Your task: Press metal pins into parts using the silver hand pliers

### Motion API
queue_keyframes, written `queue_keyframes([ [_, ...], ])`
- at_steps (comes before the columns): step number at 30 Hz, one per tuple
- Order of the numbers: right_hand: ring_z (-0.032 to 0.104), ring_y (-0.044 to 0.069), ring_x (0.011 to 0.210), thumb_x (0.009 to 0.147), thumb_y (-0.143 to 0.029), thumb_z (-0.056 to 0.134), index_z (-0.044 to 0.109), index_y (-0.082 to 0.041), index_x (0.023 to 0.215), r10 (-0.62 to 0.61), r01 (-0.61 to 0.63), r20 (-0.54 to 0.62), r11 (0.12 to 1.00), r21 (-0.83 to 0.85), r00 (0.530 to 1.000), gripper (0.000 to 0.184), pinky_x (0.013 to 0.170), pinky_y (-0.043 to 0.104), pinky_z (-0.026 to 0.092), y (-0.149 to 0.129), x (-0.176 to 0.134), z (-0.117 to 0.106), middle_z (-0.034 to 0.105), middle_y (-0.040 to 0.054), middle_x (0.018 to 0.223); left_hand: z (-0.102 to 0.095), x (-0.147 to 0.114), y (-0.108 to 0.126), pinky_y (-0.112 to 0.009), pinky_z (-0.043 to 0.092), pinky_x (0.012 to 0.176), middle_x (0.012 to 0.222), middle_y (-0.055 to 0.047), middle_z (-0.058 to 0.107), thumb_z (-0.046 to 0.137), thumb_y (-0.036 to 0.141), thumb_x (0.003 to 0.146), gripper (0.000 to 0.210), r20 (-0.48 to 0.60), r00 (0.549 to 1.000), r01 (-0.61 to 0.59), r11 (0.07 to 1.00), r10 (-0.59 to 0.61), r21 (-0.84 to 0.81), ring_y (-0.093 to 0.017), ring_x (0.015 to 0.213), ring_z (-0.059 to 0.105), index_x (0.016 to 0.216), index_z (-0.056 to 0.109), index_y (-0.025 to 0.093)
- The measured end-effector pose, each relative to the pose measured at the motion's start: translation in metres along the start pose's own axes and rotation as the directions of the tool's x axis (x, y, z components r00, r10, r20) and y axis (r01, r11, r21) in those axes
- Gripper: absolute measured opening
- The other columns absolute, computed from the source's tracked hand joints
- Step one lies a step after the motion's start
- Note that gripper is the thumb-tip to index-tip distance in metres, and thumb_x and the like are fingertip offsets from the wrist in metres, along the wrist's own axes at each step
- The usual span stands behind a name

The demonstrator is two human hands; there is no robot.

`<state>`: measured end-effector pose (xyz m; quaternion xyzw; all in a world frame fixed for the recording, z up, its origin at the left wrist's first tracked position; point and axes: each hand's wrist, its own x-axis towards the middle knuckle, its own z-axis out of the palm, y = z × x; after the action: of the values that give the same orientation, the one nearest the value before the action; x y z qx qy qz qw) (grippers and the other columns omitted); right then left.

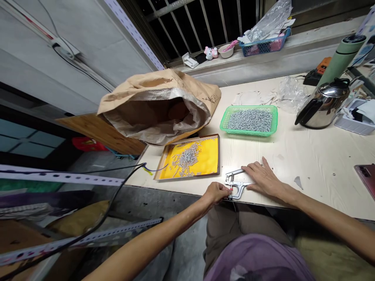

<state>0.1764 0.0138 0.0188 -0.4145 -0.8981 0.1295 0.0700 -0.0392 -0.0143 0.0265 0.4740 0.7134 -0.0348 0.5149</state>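
Silver spring-loaded pliers lie at the table's front edge, their handles spread and pointing right. My right hand is on the handle ends, fingers on the upper one and thumb at the lower one. At the jaw end, my left hand is closed in a pinch beside a small red part. What its fingertips hold is too small to tell. Just up and left, small metal pins lie heaped on a yellow sheet in a shallow tray. A green basket farther back holds many similar metal pieces.
A large open paper sack stands behind the tray. To the right are a steel kettle, a green flask, a grey bin and a phone. Crumpled clear plastic lies at the back. A black cable hangs at left.
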Motion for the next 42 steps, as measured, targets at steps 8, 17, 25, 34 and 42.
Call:
queue_keyframes([
  [8, 0.054, 0.027, 0.102, 0.075, -0.031, 0.071, 0.046, -0.019, 0.125, 0.029, -0.029, -0.007, 1.0, -0.008, 1.0, 0.057, 0.103, 0.058, 0.025, -0.008, -0.002, 0.0, 0.063, 0.0096, 0.107, 0.015, -0.004, 0.01, -0.035, 0.046, 0.084, 0.109, -0.008, 0.06, 0.068, 0.032, 0.076, 0.033, -0.195, 0.665, -0.509, 0.629, 0.721, 0.587, -0.023, 0.102, 0.054, 0.105, 0.058, 0.019],
  [17, 0.051, 0.031, 0.106, 0.064, -0.035, 0.078, 0.05, -0.01, 0.123, 0.165, -0.151, 0.131, 0.982, -0.113, 0.977, 0.07, 0.095, 0.05, 0.038, 0.006, -0.011, -0.019, 0.06, 0.0156, 0.111, 0.017, 0.015, 0.042, -0.043, 0.044, 0.094, 0.121, -0.012, 0.054, 0.072, 0.036, 0.073, 0.07, 0.032, 0.678, -0.526, 0.453, 0.735, 0.72, -0.029, 0.109, 0.05, 0.131, 0.038, 0.015],
  [25, 0.055, 0.023, 0.091, 0.075, -0.029, 0.072, 0.062, -0.014, 0.099, 0.161, -0.122, 0.199, 0.973, -0.195, 0.967, 0.03, 0.077, 0.032, 0.046, -0.004, -0.004, -0.029, 0.063, 0.0097, 0.096, 0.019, 0.014, 0.068, -0.038, 0.047, 0.085, 0.109, -0.009, 0.057, 0.062, 0.032, 0.083, 0.038, 0.193, 0.67, -0.553, 0.308, 0.717, 0.774, -0.026, 0.104, 0.049, 0.115, 0.051, 0.015],
  [34, 0.056, 0.019, 0.083, 0.09, -0.018, 0.052, 0.065, -0.018, 0.081, 0.135, -0.116, 0.201, 0.988, -0.104, 0.97, 0.016, 0.065, 0.029, 0.04, 0.0, -0.008, -0.014, 0.062, 0.0058, 0.083, 0.031, 0.016, 0.058, -0.031, 0.047, 0.072, 0.091, -0.006, 0.059, 0.05, 0.026, 0.091, 0.013, 0.072, 0.699, -0.514, 0.43, 0.711, 0.742, -0.022, 0.096, 0.051, 0.087, 0.061, 0.019],
  [42, 0.054, 0.021, 0.088, 0.084, -0.035, 0.062, 0.064, -0.017, 0.098, 0.049, -0.05, 0.2, 0.999, -0.001, 0.979, 0.023, 0.072, 0.03, 0.041, 0.031, 0.002, -0.032, 0.061, 0.0088, 0.095, 0.066, 0.014, 0.028, -0.044, 0.04, 0.102, 0.138, -0.016, 0.045, 0.048, 0.019, 0.09, 0.038, -0.143, 0.485, -0.59, 0.444, 0.863, 0.675, -0.027, 0.13, 0.039, 0.128, 0.043, 0.016],
])
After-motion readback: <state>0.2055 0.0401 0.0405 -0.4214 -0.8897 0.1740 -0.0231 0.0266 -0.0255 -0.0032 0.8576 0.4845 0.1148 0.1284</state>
